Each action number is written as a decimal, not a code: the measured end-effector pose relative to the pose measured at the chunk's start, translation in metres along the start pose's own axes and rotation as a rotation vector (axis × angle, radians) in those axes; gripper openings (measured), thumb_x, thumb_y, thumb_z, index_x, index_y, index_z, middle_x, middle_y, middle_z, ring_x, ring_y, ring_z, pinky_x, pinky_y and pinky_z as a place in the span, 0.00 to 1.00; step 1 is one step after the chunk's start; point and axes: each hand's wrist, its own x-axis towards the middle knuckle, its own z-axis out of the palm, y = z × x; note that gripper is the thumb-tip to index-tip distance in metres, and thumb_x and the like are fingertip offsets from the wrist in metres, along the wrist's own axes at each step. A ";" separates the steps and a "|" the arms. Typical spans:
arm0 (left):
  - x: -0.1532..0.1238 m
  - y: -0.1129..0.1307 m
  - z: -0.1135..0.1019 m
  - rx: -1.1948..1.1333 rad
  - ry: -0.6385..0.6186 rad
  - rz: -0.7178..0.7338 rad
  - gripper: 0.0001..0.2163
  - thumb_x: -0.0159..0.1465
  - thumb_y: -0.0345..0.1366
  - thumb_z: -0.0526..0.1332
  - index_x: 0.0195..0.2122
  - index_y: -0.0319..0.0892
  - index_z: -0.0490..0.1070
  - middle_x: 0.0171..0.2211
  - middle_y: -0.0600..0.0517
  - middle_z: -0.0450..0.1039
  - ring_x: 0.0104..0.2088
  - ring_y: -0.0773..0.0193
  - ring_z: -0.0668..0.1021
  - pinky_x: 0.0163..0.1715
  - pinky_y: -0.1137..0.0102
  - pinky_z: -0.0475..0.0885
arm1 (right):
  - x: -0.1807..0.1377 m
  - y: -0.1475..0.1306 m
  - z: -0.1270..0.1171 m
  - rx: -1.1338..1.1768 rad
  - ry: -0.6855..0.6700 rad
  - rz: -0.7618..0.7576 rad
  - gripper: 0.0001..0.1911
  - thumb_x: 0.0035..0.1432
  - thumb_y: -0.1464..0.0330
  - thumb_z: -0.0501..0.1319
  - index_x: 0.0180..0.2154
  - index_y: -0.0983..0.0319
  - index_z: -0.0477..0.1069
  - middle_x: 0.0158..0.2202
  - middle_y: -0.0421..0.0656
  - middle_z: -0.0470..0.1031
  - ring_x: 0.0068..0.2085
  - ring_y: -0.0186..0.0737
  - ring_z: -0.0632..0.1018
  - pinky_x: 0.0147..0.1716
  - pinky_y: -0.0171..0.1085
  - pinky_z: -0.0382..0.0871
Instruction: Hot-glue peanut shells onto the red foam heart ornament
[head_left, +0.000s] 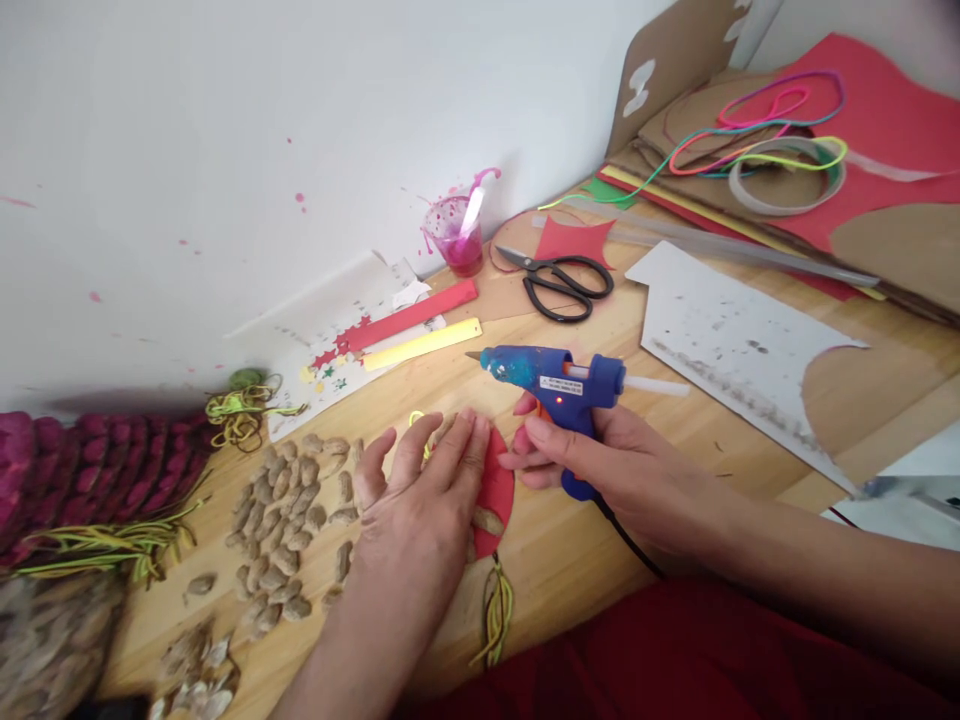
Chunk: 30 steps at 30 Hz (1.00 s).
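Note:
My right hand grips a blue hot glue gun by its handle. Its nozzle points left, a clear glue stick sticks out of the back, and a small orange light glows on its side. Under my left hand lies a round red piece with a peanut on it. My left fingers are stretched out and press flat on the piece, hiding much of it. A yellow-green tassel hangs from its near edge. Several loose peanuts lie left of my left hand.
Black-handled scissors lie beyond the glue gun, near a cup of magenta paint. Red and yellow strips rest on white paper. Cardboard, cord and a tape roll stand back right. A magenta scalloped object sits at left.

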 end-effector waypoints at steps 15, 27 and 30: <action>0.010 0.016 -0.017 0.093 -0.133 -0.026 0.20 0.73 0.32 0.50 0.65 0.39 0.64 0.63 0.47 0.69 0.61 0.52 0.67 0.63 0.51 0.59 | 0.004 0.004 0.002 -0.044 0.150 0.007 0.19 0.51 0.55 0.74 0.43 0.55 0.78 0.39 0.44 0.83 0.40 0.46 0.85 0.43 0.42 0.82; 0.011 0.012 -0.011 0.030 -0.074 -0.024 0.17 0.71 0.29 0.53 0.60 0.39 0.69 0.56 0.44 0.73 0.57 0.50 0.69 0.62 0.47 0.60 | 0.001 -0.003 0.015 -0.037 0.127 -0.100 0.18 0.50 0.58 0.75 0.40 0.56 0.73 0.33 0.40 0.80 0.37 0.45 0.85 0.39 0.40 0.82; 0.013 0.013 -0.016 0.001 -0.096 -0.036 0.17 0.69 0.27 0.52 0.57 0.39 0.71 0.52 0.45 0.75 0.55 0.50 0.70 0.61 0.47 0.60 | 0.000 -0.004 0.014 -0.022 0.084 -0.131 0.16 0.53 0.59 0.73 0.40 0.57 0.72 0.32 0.39 0.79 0.37 0.45 0.85 0.37 0.40 0.81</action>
